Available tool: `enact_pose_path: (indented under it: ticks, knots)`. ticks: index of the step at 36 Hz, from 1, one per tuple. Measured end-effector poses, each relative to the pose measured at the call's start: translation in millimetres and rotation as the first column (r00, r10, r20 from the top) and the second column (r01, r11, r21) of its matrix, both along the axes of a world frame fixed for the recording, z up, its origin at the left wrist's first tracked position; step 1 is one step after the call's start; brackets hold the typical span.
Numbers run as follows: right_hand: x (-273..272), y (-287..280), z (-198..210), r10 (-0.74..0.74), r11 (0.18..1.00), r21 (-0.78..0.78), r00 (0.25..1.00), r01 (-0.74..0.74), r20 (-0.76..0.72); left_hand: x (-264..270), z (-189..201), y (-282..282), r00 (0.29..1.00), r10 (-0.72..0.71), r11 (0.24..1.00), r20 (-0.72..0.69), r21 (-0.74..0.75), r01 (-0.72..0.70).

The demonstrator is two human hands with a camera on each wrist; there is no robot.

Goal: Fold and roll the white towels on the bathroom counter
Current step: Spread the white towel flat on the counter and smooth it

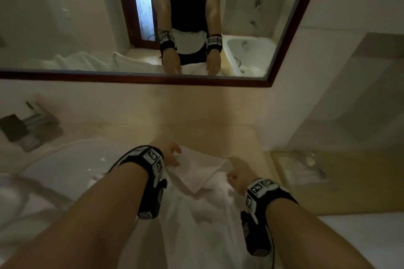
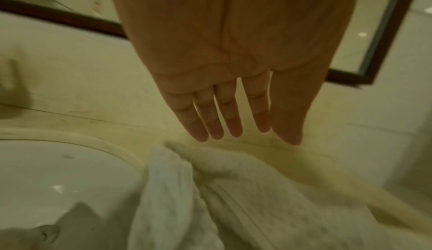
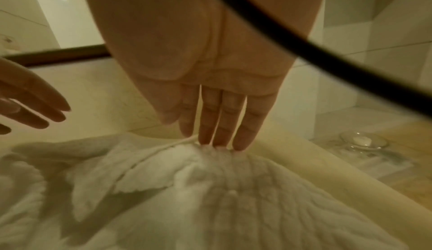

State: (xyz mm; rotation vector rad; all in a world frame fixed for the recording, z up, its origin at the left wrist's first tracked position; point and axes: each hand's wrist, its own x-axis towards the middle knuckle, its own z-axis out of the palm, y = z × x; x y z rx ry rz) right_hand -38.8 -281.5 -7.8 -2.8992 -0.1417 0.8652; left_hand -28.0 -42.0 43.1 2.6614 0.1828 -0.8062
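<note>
A white towel lies rumpled on the beige counter, between my two arms, with a folded corner on top. My left hand hovers over the towel's far left edge, fingers straight and holding nothing; the left wrist view shows it just above the towel. My right hand has straight fingers too. In the right wrist view its fingertips press down on the towel's far edge, bunching the cloth under them.
A white sink basin sits left of the towel, with more white cloth draped at its near side. Dark boxes stand at the back left. A glass dish sits on a tray to the right. A framed mirror hangs behind.
</note>
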Motion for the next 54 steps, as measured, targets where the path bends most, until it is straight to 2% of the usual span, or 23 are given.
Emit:
enact_pose_path:
  ticks: [5,8,10,13,16,20,24,26,28,30,34,36,38,42,45,46,48,50,54]
  knots:
    - [8,-34,-10,-0.152,0.987,-0.070,0.985,0.146,-0.079,12,-42,-39,0.978,-0.184,0.978,-0.103,0.078,0.192]
    - [4,-47,-11,-0.181,0.977,-0.138,0.975,0.163,-0.130,15,-62,-57,0.961,-0.247,0.949,-0.126,0.167,0.266]
    - [0,-46,-4,-0.161,0.977,-0.165,0.974,0.134,-0.159,16,-75,-63,0.957,-0.252,0.938,-0.145,0.206,0.279]
    - [0,-48,-15,-0.092,0.979,-0.198,0.974,0.051,-0.205,17,-87,-67,0.957,-0.254,0.924,-0.142,0.256,0.283]
    - [-2,-51,-33,-0.099,0.984,-0.172,0.957,0.054,-0.271,23,-85,-69,0.958,-0.245,0.924,-0.147,0.263,0.276]
    - [2,-49,-24,-0.046,0.996,-0.081,0.957,0.024,-0.288,33,-75,-71,0.957,-0.235,0.917,-0.172,0.288,0.277]
    - [10,-45,-33,-0.061,0.989,-0.143,0.964,0.024,-0.260,37,-70,-69,0.951,-0.248,0.910,-0.184,0.292,0.294]
    - [14,-44,-41,-0.003,0.990,-0.139,0.954,-0.040,-0.298,38,-70,-66,0.953,-0.247,0.905,-0.174,0.312,0.291]
    - [8,-37,-23,0.039,0.989,-0.125,0.944,-0.084,-0.329,35,-68,-64,0.956,-0.247,0.903,-0.161,0.320,0.287]
    - [3,-33,-4,0.009,0.987,-0.149,0.938,-0.064,-0.346,30,-66,-64,0.958,-0.248,0.909,-0.142,0.308,0.281]
    - [-11,-27,22,0.101,0.960,-0.202,0.914,-0.193,-0.394,24,-67,-65,0.967,-0.225,0.925,-0.117,0.287,0.250]
    - [-17,-21,28,0.100,0.954,-0.220,0.908,-0.204,-0.407,22,-67,-64,0.970,-0.222,0.931,-0.096,0.275,0.240]
    - [-19,-20,30,0.100,0.955,-0.220,0.918,-0.197,-0.385,19,-67,-62,0.969,-0.238,0.925,-0.073,0.287,0.249]
    - [-25,-19,29,0.029,0.980,-0.175,0.945,-0.090,-0.326,14,-65,-60,0.964,-0.265,0.919,-0.001,0.304,0.252]
    - [-22,-22,31,-0.161,0.987,-0.028,0.961,0.159,-0.226,12,-59,-58,0.970,-0.241,0.924,0.034,0.313,0.219]
    - [-20,-24,35,-0.221,0.968,0.078,0.959,0.238,-0.177,12,-55,-58,0.970,-0.233,0.928,0.064,0.314,0.202]
    - [-11,-27,43,-0.347,0.917,0.193,0.937,0.349,-0.045,13,-47,-56,0.973,-0.200,0.937,0.117,0.312,0.156]
    - [2,-28,56,-0.456,0.854,0.261,0.889,0.449,-0.037,16,-37,-52,0.982,-0.128,0.956,0.138,0.281,0.085]
    - [37,-29,78,-0.471,0.859,0.332,0.856,0.389,0.215,34,-13,-26,0.965,0.074,0.976,0.252,0.179,-0.122]
